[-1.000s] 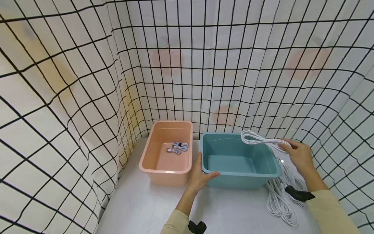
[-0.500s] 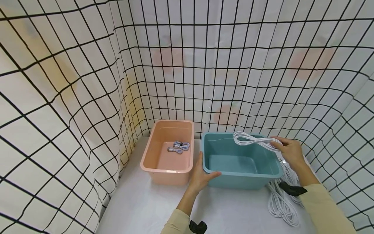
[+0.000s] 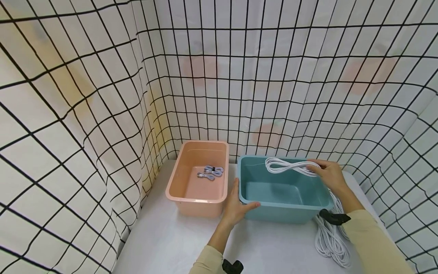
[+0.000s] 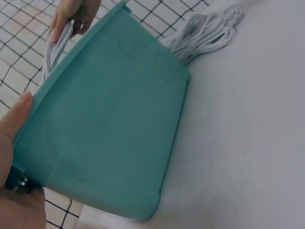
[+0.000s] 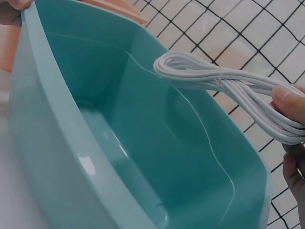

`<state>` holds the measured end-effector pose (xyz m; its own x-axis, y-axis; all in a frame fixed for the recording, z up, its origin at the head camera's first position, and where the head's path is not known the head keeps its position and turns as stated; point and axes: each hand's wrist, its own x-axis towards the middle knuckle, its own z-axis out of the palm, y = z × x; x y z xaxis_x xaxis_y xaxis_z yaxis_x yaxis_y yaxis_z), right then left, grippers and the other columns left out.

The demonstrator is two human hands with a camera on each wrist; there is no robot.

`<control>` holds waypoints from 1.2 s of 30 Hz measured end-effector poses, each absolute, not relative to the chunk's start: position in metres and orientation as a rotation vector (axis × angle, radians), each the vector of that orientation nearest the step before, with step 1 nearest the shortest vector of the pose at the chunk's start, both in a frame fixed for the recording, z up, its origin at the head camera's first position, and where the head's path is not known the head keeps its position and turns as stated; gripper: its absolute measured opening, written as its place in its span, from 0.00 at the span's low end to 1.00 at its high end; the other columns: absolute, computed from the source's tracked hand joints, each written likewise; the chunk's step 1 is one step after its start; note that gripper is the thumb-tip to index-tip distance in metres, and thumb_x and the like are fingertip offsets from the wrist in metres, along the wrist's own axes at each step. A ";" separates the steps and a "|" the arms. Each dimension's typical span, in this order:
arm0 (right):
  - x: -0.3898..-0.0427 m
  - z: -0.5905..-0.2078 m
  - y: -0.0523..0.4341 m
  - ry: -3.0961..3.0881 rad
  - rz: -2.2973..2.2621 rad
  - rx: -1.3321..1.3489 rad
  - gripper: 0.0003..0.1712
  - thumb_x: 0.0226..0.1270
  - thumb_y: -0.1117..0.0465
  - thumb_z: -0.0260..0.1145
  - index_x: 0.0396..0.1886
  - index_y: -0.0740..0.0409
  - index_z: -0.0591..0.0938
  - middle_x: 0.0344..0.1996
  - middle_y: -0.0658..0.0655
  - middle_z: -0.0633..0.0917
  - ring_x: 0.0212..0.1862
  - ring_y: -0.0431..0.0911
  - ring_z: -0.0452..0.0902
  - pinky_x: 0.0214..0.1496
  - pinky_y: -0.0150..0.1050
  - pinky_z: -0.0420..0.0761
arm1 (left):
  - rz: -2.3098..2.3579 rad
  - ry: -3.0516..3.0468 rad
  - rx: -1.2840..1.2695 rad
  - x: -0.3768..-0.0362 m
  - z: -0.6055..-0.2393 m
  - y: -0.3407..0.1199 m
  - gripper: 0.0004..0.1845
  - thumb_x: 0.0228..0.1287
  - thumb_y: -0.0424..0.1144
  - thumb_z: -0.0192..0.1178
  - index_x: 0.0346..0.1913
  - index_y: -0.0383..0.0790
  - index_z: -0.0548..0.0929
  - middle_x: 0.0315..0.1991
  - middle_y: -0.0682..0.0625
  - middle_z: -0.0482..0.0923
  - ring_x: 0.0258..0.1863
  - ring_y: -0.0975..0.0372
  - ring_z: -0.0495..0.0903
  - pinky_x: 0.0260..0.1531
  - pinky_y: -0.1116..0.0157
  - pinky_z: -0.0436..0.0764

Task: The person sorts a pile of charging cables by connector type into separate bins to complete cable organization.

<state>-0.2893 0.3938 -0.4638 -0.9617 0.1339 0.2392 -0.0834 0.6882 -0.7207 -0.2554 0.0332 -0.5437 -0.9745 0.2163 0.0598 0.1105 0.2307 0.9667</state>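
Note:
My right hand (image 3: 329, 178) pinches one end of a coiled bundle of white cable (image 3: 291, 166) between thumb and fingers. The bundle's looped end hangs out over the back of a teal plastic bin (image 3: 280, 214). In the right wrist view the cable coil (image 5: 205, 74) is pinched together near its middle, and the bin's inner wall (image 5: 157, 129) shows behind it. My left hand (image 3: 235, 209) grips the bin's front left corner, thumb along the front rim and fingers down the left side. The left wrist view shows the thumb (image 4: 18, 112) on the rim.
A peach bin (image 3: 198, 208) stands just left of the teal one, with a few small grey-white USB cables (image 3: 213, 171) inside. Beside the teal bin's right end lies a heap of white coiled cables (image 3: 330, 241). Black netting (image 3: 230, 80) over white cloth encloses the back and sides.
My right hand has moved left and a little forward over the bin, carrying the cable bundle further across it. The left hand keeps its grip on the corner.

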 end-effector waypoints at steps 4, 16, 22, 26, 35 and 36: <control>-0.295 -0.461 0.389 -2.657 1.150 -0.012 0.33 0.75 0.44 0.67 0.65 0.66 0.81 0.58 0.72 0.82 0.56 0.63 0.77 0.48 0.54 0.77 | 1.876 2.395 0.332 -0.255 -0.543 0.034 0.66 0.53 0.55 0.81 0.85 0.49 0.45 0.84 0.47 0.45 0.80 0.49 0.51 0.72 0.43 0.60; -0.318 -0.459 0.378 -2.767 1.173 0.041 0.31 0.79 0.51 0.64 0.72 0.64 0.75 0.65 0.72 0.77 0.63 0.68 0.72 0.58 0.65 0.74 | 1.877 2.368 0.352 -0.252 -0.543 0.040 0.66 0.54 0.51 0.81 0.85 0.49 0.44 0.84 0.47 0.44 0.80 0.49 0.50 0.73 0.44 0.59; -0.321 -0.454 0.371 -2.794 1.197 0.063 0.31 0.80 0.57 0.63 0.76 0.63 0.70 0.65 0.71 0.77 0.65 0.68 0.71 0.58 0.64 0.76 | 1.889 2.366 0.367 -0.253 -0.542 0.039 0.66 0.54 0.52 0.81 0.85 0.51 0.43 0.84 0.47 0.43 0.80 0.51 0.49 0.73 0.45 0.58; -0.319 -0.455 0.370 -2.806 1.213 0.110 0.28 0.80 0.58 0.63 0.73 0.65 0.73 0.61 0.71 0.79 0.64 0.68 0.73 0.59 0.63 0.76 | 1.900 2.375 0.368 -0.253 -0.541 0.037 0.65 0.56 0.49 0.80 0.85 0.50 0.43 0.84 0.46 0.43 0.80 0.50 0.49 0.73 0.44 0.59; -0.314 -0.459 0.370 -2.788 1.193 0.116 0.27 0.80 0.56 0.63 0.71 0.65 0.75 0.58 0.71 0.82 0.61 0.69 0.75 0.57 0.64 0.77 | 1.909 2.370 0.348 -0.253 -0.541 0.033 0.64 0.56 0.47 0.80 0.85 0.50 0.44 0.84 0.47 0.44 0.80 0.48 0.49 0.72 0.43 0.59; -0.313 -0.459 0.370 -2.790 1.190 0.110 0.28 0.80 0.55 0.63 0.71 0.65 0.75 0.58 0.71 0.82 0.61 0.69 0.75 0.57 0.65 0.77 | 1.912 2.369 0.347 -0.253 -0.541 0.033 0.64 0.56 0.47 0.80 0.85 0.49 0.44 0.84 0.47 0.44 0.80 0.48 0.49 0.72 0.43 0.59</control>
<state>-0.3133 0.3703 -0.4590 -0.9917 -0.0245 0.1262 -0.1081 0.6909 -0.7148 -0.2534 0.0328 -0.5409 -0.9714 0.2233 0.0808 0.1262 0.1970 0.9723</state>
